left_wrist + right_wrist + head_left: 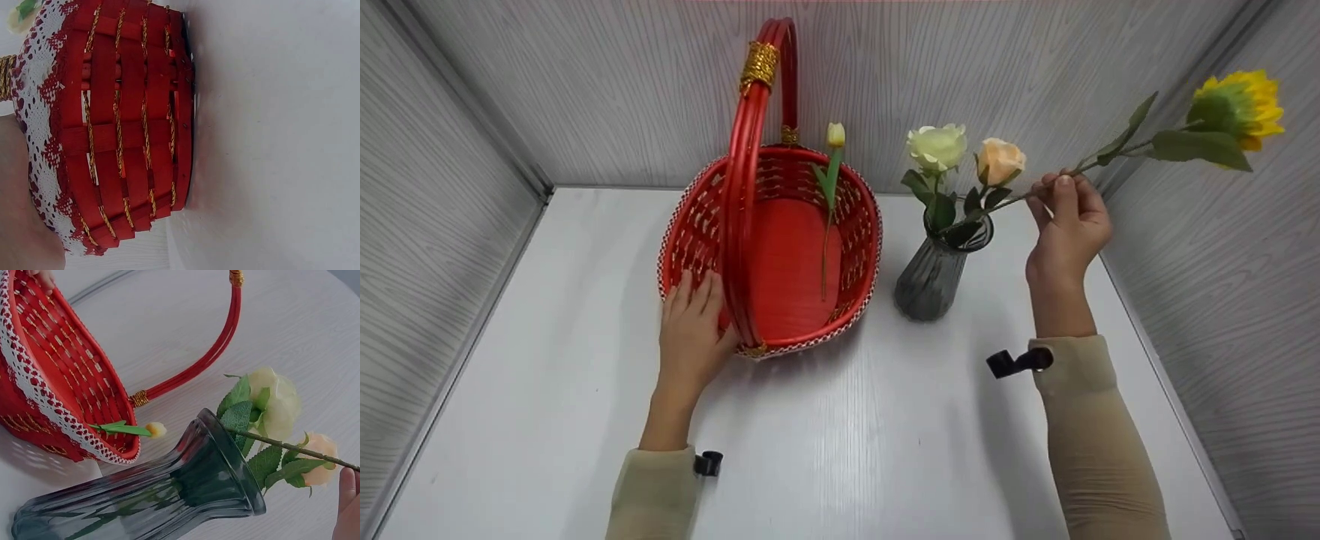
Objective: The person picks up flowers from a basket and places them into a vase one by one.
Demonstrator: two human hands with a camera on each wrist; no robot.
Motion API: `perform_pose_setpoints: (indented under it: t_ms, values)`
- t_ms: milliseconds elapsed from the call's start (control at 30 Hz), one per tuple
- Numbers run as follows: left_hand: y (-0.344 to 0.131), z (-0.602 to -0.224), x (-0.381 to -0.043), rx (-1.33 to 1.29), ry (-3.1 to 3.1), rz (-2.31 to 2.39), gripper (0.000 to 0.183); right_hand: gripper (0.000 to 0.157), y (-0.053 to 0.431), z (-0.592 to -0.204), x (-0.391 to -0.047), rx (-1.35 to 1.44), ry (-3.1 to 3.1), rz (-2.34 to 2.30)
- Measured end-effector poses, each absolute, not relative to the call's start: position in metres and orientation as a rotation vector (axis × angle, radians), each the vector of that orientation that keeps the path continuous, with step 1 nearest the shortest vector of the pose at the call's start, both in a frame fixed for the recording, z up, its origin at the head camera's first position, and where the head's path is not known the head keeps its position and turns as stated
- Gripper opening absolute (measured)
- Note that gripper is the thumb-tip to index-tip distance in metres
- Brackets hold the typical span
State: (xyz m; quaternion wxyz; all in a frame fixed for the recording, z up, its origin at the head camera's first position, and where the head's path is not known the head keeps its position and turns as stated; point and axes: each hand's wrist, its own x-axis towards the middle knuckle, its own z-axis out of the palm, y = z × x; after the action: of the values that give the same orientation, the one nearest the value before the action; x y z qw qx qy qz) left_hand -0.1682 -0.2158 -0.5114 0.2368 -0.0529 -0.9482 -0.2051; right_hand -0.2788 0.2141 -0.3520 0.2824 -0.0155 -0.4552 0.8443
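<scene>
My right hand (1069,225) pinches the stem of an artificial sunflower (1237,112). The bloom points up and right, and the stem's lower end lies at the mouth of a grey ribbed glass vase (928,281). A pale green-white rose (937,148) and a peach rose (1001,161) stand in that vase. At the near left of a red woven basket (795,262), my left hand (690,330) holds the rim, fingers hooked over it to the inside. A white-yellow tulip (835,136) leans inside the basket against its far right side.
The basket's tall red handle (739,187) arches above it, bound with gold cord. White lace trim (42,118) edges the rim. Behind the white table (825,450) rises a grey wood-grain panel (622,90), with more panels at both sides.
</scene>
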Motion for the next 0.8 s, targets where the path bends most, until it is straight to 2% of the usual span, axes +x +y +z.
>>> perform_pose_setpoints:
  t_ms: [167, 500, 800]
  values:
    - [-0.216, -0.51, -0.169, -0.143, -2.611, -0.563, 0.069, 0.018, 0.216, -0.357, -0.281, -0.014, -1.298, 2.183]
    - [-0.215, -0.51, -0.168, -0.144, -2.628, -0.551, 0.068, 0.015, 0.198, -0.367, -0.283, 0.127, -1.582, 1.943]
    - [-0.214, -0.508, -0.167, -0.136, -2.635, -0.553, 0.068, 0.018, 0.179, -0.362, -0.27, 0.262, -1.843, 1.856]
